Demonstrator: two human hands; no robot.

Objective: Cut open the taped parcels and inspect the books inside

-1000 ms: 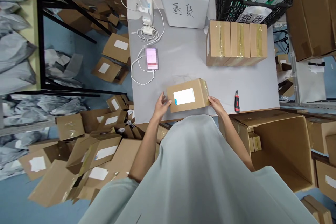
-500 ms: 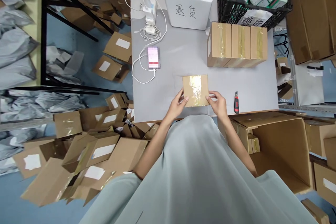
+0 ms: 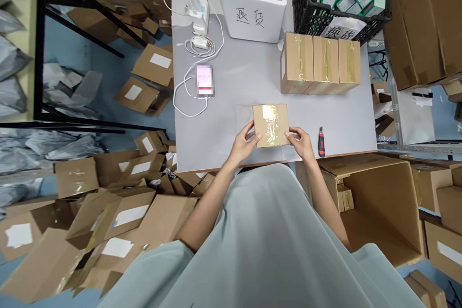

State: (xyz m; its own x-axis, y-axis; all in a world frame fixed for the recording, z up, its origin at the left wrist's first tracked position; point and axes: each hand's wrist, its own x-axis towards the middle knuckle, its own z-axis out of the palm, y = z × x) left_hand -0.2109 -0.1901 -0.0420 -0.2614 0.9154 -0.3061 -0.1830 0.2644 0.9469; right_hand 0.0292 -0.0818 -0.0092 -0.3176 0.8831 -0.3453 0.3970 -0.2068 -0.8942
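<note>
Left hand (image 3: 244, 145) and right hand (image 3: 301, 144) grip one brown cardboard box (image 3: 270, 126).
Beyond: three taped brown cartons (image 3: 326, 65); nearby, one red-and-black cutter (image 3: 321, 143).

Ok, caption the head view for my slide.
Left hand and right hand hold a taped box between them at a grey table.

A matte grey worktable (image 3: 245, 72) with a thin brown front edge stands in the middle of the room. To its left, a cream-coloured board (image 3: 31, 96) rests on a black metal frame (image 3: 40, 57) with slanting struts. Blue floor (image 3: 111, 62) shows between heaped cartons (image 3: 166, 214). Metal shelving (image 3: 396, 115) rises on the right. Soft, even light leaves a faint sheen across the tabletop.
</note>
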